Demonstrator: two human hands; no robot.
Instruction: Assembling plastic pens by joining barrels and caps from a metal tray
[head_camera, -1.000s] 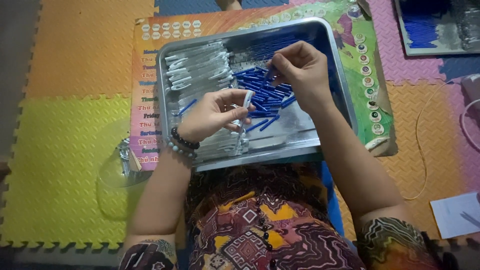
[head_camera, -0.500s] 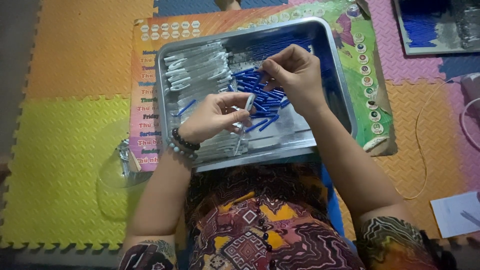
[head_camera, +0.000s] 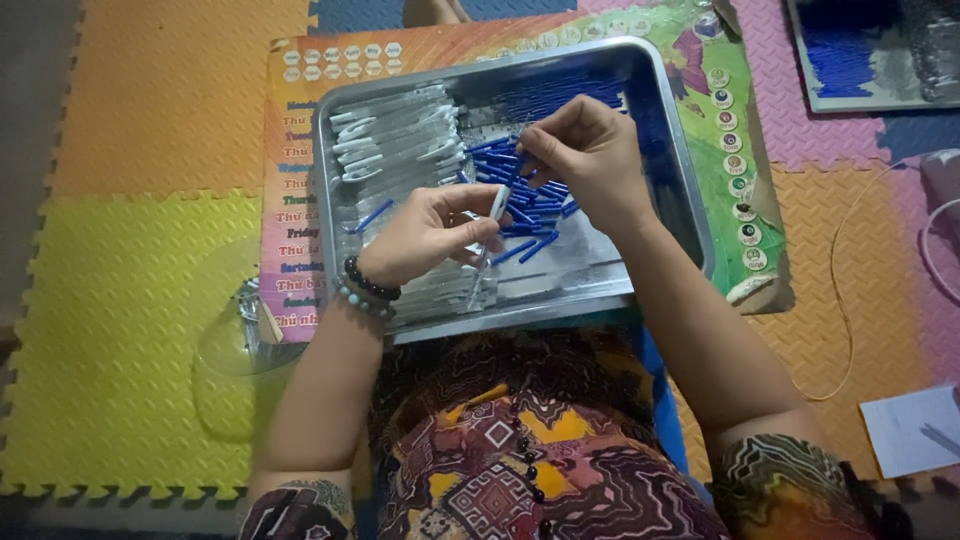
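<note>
Left hand grips a clear pen barrel upright, while right hand just above pinches a blue piece over the steel tray, seemingly aligned for fitting.

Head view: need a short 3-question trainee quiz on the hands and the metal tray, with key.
1. True or false: the rectangular silver metal tray sits on a bare wooden table.
2. The left hand holds: A) a slim white tube B) a spoon C) scissors?
3. Fill in: the right hand pinches a piece over the pile of short ____ sticks.

Key: 1 false, it rests on a colourful printed board over foam floor mats; 2 A; 3 blue.
</note>
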